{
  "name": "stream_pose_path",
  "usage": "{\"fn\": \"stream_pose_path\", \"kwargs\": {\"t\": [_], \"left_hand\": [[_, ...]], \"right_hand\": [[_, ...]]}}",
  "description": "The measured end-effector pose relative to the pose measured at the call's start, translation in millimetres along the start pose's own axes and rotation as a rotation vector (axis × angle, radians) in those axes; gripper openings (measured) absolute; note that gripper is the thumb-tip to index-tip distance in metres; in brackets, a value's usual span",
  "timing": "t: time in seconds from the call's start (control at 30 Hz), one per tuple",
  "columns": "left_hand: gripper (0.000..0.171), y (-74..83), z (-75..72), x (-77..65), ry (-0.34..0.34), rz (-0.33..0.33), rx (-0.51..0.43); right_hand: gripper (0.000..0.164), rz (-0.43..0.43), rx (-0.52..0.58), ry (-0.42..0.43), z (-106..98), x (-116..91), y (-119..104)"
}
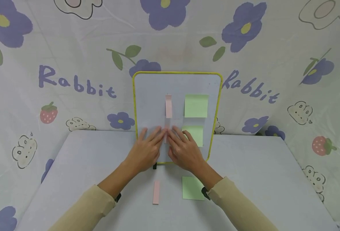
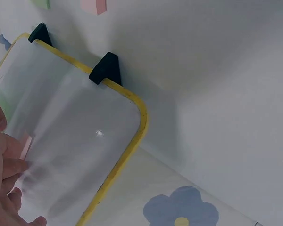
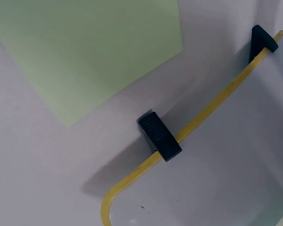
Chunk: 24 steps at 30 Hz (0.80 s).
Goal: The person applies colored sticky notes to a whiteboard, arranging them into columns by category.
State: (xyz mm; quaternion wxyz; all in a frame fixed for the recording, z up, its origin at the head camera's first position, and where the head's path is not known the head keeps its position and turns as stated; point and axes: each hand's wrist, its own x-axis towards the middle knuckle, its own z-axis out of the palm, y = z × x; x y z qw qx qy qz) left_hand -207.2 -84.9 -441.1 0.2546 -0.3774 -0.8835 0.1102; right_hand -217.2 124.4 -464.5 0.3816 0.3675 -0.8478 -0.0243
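Note:
A yellow-rimmed whiteboard [image 1: 152,102] stands upright on the table. My left hand [image 1: 146,149] and right hand [image 1: 186,150] meet low on its face, fingers mostly extended and fingertips touching a narrow pink sticky note [image 1: 165,138], which they partly cover. In the left wrist view, that pink note [image 2: 26,146] shows beside the fingers. Directly above it is another pink strip [image 1: 168,106]. On the board's right side are two green square sticky notes, an upper one [image 1: 196,106] and a lower one [image 1: 198,136] partly behind my right fingers.
On the white table [image 1: 244,179], in front of the board, lie a pink sticky-note strip [image 1: 156,192] and a green sticky-note square [image 1: 192,188]. Dark clip-like feet [image 3: 160,136] hold the board's bottom edge. A patterned cloth [image 1: 95,57] hangs behind.

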Motion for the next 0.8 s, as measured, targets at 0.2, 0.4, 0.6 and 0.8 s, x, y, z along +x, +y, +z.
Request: {"fn": "stream_pose_path", "kwargs": {"t": [0.2, 0.4, 0.6, 0.8], "left_hand": [[0.056, 1.6, 3.6, -2.0, 0.004, -0.005, -0.021], [0.057, 2.4, 4.3, -3.1, -0.002, 0.001, -0.028], [0.056, 0.9, 3.0, -3.1, -0.015, 0.002, -0.029], [0.056, -5.4, 1.5, -9.5, -0.026, 0.005, -0.060]], "right_hand": [[0.043, -0.003, -0.001, -0.005, 1.1, -2.0, -1.1], [0.043, -0.003, -0.008, -0.013, 1.1, -2.5, -1.6], [0.045, -0.027, -0.013, -0.024, -2.5, -2.5, 2.0], [0.048, -0.070, -0.036, -0.043, -13.6, -9.7, 19.8]]}}
